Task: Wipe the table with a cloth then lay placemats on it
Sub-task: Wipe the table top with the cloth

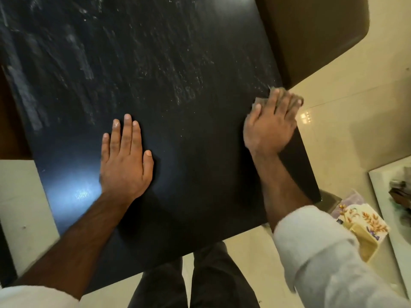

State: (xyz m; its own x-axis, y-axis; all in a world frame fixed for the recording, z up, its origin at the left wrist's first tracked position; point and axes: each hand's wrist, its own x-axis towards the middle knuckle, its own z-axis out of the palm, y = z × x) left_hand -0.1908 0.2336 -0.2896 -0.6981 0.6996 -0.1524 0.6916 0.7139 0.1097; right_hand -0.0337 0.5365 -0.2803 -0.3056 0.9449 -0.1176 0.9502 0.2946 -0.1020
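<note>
The black table (178, 96) fills the view, with pale dusty streaks over its far half. My left hand (125, 161) lies flat on the near part of the top, fingers straight. My right hand (270, 125) presses a small brownish cloth (285, 95) onto the table's right edge; the cloth shows only past my fingertips and is mostly hidden under the hand. Folded placemats (364, 221) with a wheat and flower print lie low at the right, beside the table's near right corner.
A brown chair seat (311, 34) is tucked at the table's far right corner. A white-framed glass surface (391, 210) with dark items stands at the right. Cream floor tiles (347, 121) surround the table. My dark trouser legs (200, 281) stand at the near edge.
</note>
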